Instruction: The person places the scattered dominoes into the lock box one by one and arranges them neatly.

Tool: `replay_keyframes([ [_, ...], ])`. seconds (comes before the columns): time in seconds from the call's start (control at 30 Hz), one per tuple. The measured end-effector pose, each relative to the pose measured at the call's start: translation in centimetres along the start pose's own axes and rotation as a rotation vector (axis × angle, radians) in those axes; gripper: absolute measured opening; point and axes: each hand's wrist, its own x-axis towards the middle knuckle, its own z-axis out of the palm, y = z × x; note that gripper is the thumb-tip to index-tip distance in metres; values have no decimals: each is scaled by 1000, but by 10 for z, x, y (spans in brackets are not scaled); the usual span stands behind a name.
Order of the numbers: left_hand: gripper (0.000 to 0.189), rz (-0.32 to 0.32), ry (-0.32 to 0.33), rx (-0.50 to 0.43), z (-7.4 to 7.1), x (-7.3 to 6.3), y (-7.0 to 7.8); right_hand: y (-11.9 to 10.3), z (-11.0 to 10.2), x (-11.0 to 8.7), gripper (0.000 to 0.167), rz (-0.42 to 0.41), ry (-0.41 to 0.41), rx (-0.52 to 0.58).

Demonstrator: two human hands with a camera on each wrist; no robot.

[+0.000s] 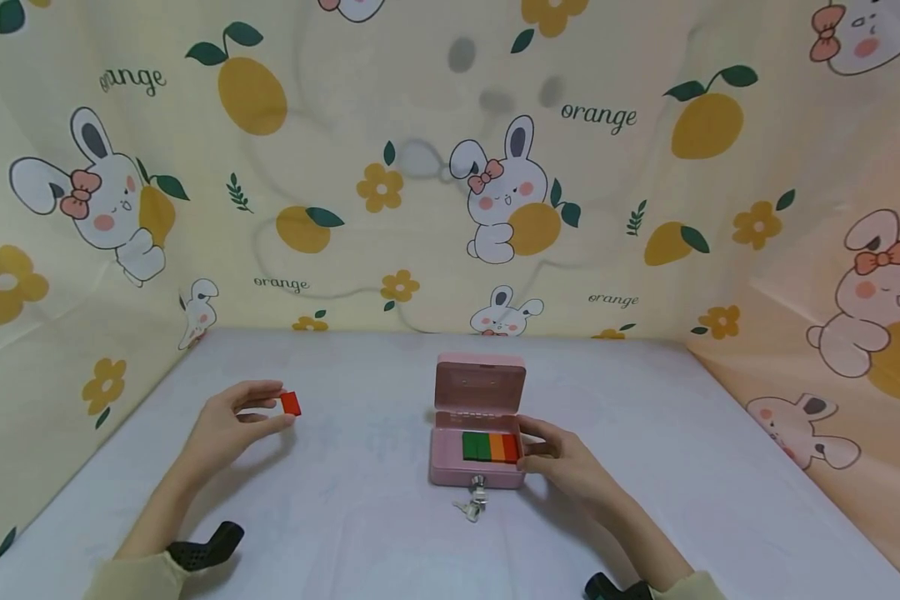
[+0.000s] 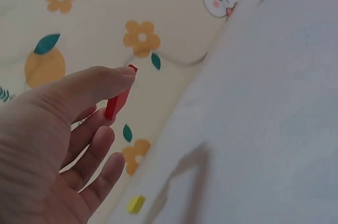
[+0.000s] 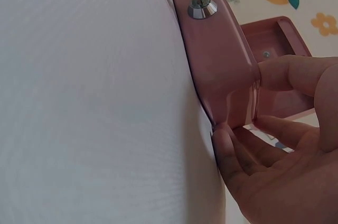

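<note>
Between thumb and fingertips, my left hand (image 1: 225,425) pinches a small red block (image 1: 291,403), raised over the left side of the table. The left wrist view shows this as a thin flat red piece (image 2: 119,101). A pink metal cash box (image 1: 450,473) stands with its lid (image 1: 480,387) raised. Inside lie green blocks (image 1: 476,447), orange blocks (image 1: 497,447) and a red block (image 1: 511,448) in a tight row. My right hand (image 1: 570,468) holds the box's right end, thumb at the upper edge and fingers along the side (image 3: 240,113).
Keys (image 1: 468,507) hang from the lock (image 3: 202,7) at the box's front. A yellow block (image 2: 135,204) shows beyond my left fingers in the left wrist view. A white cloth (image 1: 345,517) covers the table, and patterned curtains (image 1: 420,250) enclose its back and sides.
</note>
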Motion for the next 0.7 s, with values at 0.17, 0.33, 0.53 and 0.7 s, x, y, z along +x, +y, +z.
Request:
replay_keyframes([
  [0.17,64,21,-6,-21,5,-2,12,0,0,0,62,0,-2,4],
  [0.33,65,24,-19,-29,9,-4,19,0,0,-1,61,-4,-5,11],
  [0.53,64,16,-21,-27,13,-5,21,-1,-1,-2,62,5,-8,17],
  [0.7,60,14,-23,-24,15,-4,23,-2,-1,-2,62,10,-8,19],
])
